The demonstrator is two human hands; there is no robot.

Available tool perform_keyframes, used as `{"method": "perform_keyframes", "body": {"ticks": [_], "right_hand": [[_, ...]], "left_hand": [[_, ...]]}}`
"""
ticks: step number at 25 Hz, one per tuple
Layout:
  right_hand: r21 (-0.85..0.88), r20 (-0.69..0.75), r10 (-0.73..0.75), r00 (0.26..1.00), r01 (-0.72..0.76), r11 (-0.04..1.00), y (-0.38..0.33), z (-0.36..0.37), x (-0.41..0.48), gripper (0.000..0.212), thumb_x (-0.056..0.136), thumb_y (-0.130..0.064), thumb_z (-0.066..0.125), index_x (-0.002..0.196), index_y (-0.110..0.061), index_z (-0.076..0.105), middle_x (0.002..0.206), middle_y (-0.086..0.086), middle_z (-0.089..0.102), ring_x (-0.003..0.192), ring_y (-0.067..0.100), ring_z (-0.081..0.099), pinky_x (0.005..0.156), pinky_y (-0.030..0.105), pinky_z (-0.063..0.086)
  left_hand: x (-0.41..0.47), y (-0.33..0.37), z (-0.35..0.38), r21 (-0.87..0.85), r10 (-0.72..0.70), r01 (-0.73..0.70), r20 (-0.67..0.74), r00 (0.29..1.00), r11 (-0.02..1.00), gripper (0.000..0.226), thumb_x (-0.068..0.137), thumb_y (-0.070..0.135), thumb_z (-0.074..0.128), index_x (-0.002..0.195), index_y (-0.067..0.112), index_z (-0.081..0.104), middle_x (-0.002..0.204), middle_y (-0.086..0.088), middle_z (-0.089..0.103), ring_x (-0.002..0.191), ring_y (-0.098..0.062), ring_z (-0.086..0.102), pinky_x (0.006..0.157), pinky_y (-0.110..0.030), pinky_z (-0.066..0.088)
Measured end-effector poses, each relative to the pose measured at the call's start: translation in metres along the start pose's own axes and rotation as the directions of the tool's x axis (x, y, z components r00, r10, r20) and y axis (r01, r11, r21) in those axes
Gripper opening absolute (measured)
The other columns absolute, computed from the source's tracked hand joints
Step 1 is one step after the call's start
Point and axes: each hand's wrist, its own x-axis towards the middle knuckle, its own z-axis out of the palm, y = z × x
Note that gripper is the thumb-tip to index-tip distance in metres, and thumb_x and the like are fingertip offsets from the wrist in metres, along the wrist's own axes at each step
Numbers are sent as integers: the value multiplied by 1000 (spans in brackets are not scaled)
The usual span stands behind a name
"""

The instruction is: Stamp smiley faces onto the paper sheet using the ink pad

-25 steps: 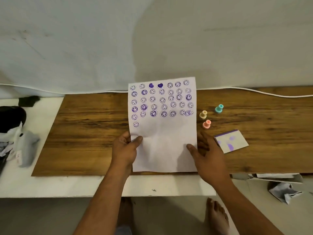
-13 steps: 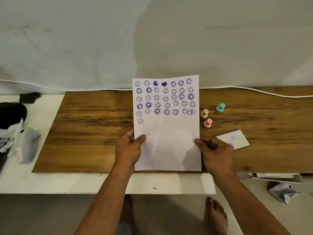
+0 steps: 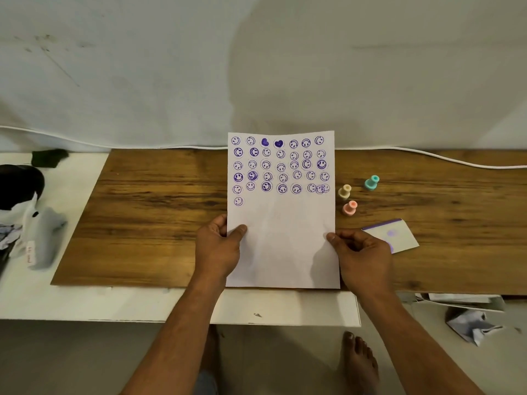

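Note:
A white paper sheet [image 3: 281,223] is held up, tilted, above the wooden board [image 3: 156,218]; its upper half carries several rows of purple smiley stamps and two hearts. My left hand [image 3: 218,246] pinches the sheet's left edge, thumb on top. My right hand [image 3: 362,256] pinches the right edge. Three small stamps stand to the right of the sheet: a cream stamp [image 3: 345,191], a pink stamp [image 3: 350,208] and a teal stamp [image 3: 371,183]. The ink pad [image 3: 396,235], white with purple stains, lies behind my right hand, partly hidden.
A white cable [image 3: 427,156] runs along the wall behind the board. A black object and grey cloth [image 3: 37,232] sit on the white table [image 3: 114,303] at left. Crumpled paper [image 3: 470,323] lies on the floor at right. Bare feet show below.
The sheet has been lifted and straightened. My right hand shifted from lying flat beside the sheet's lower right edge to pinching that edge; my left hand kept its hold.

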Motion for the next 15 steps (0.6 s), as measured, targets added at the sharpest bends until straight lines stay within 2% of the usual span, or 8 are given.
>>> {"method": "perform_keyframes", "body": {"ticks": [2,3,6,9,12,14,15], "right_hand": [[-173,-11,-79,997,75,982,2,0,1,17,89,-29,79,102,-18,80,91,-2,78,82,15,68,74,29,52],[-259,-22,-115,993,106,960,3,0,0,18,90,-30,78,103,-17,80,90,0,77,78,16,66,71,27,48],[-448,2,-201,979,181,875,2,2,-2,19,93,-33,74,100,-15,78,86,3,76,68,14,58,60,24,39],[-555,14,-334,943,285,781,-4,4,-3,18,94,-33,72,95,-16,71,85,5,72,65,14,52,55,20,34],[-588,66,-461,885,408,699,-10,-3,-4,29,94,-36,70,113,-14,68,103,6,70,86,23,60,68,28,41],[-598,140,-470,872,452,662,-21,-7,1,45,97,-47,62,129,-17,62,125,6,67,110,28,60,81,35,45],[-640,179,-470,864,466,612,-31,-5,4,55,99,-54,54,140,-18,55,140,6,60,126,32,53,92,41,45]], "left_hand": [[-3,-1,0,185,73,-66,-28,997,980,41,87,3,75,122,20,64,97,11,74,85,0,69,78,-20,56],[-5,-2,0,289,104,-91,-28,994,953,49,84,4,78,127,21,61,101,10,72,87,-1,68,77,-19,55],[-7,-9,0,525,189,-160,-1,982,836,63,76,6,84,130,25,58,114,7,58,95,-18,67,88,-36,56],[-6,-9,1,604,227,-191,16,974,774,65,75,9,83,132,25,57,115,8,43,105,-28,64,95,-43,54],[-8,-8,1,628,241,-217,48,969,748,63,78,13,83,135,22,58,120,1,49,111,-30,60,96,-41,51],[-9,-7,1,641,259,-243,72,963,728,60,79,17,83,134,21,60,122,-5,53,114,-30,58,97,-42,50],[-11,-5,2,665,258,-238,70,964,708,58,79,20,82,133,21,60,122,-6,54,114,-31,57,98,-41,50]]}}
